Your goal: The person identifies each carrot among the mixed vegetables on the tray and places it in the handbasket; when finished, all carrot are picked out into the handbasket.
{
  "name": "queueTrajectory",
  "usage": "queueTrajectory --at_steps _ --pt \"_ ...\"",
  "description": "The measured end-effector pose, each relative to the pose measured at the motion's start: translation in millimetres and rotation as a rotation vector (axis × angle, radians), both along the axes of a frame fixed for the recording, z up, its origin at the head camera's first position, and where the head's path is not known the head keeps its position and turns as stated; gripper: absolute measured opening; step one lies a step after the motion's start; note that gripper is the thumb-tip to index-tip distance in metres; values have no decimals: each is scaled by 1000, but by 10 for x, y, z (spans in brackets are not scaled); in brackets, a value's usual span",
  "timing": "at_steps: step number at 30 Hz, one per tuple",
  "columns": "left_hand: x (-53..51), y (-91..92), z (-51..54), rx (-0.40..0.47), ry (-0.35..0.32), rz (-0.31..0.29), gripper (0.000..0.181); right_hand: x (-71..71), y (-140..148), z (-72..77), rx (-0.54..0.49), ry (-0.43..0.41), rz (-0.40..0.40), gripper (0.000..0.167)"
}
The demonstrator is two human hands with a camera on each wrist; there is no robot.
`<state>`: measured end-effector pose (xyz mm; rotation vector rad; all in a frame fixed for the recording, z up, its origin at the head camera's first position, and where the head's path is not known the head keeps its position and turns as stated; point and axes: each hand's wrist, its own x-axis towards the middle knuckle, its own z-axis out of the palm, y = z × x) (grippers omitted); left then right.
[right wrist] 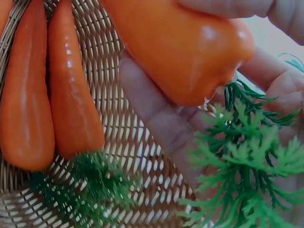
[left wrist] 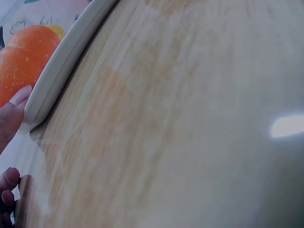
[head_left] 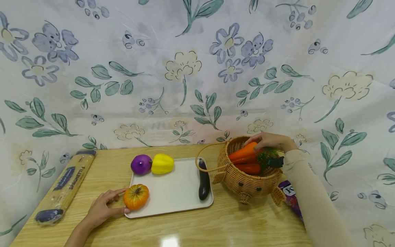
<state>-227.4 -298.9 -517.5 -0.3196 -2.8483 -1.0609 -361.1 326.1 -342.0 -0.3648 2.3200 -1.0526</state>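
My right hand [head_left: 268, 141] reaches into a wicker basket [head_left: 247, 187] and grips an orange carrot [right wrist: 175, 42] near its leafy green top. More carrots [right wrist: 73, 95] lie in the basket beside it. At the left edge of a white tray [head_left: 172, 192], my left hand [head_left: 103, 207] rests with thumb and forefinger apart, next to a small orange pumpkin [head_left: 136, 197]. In the left wrist view, the thumb [left wrist: 14, 107] touches the rim by the pumpkin. A purple round vegetable [head_left: 141, 164], a yellow bell pepper [head_left: 162, 164] and a dark eggplant [head_left: 204, 181] are also at the tray.
A spaghetti pack [head_left: 66, 187] lies along the table's left side. A purple packet [head_left: 291, 197] is partly hidden behind the basket and right arm. The basket's handle [head_left: 199, 154] leans left over the tray's right end. Floral cloth [head_left: 185, 103] hangs behind the table.
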Motion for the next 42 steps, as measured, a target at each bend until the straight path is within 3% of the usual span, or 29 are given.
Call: queueTrajectory --at_steps 8,12,20,28,36,42 --pt "7 10 -9 3 -5 5 64 -166 -93 -218 10 12 70 51" --pt "-3 7 0 1 6 7 64 -200 -105 -334 -2 11 41 50" --pt "-1 10 6 4 30 -4 62 -128 -102 -446 33 43 4 43" --pt "-16 9 -15 -2 19 3 63 -90 -114 -533 43 168 85 40" --pt "-11 5 -24 23 45 -4 63 -52 -157 -545 46 113 47 41" --pt "-17 6 -30 27 40 -13 63 -56 -171 -596 57 161 29 40"
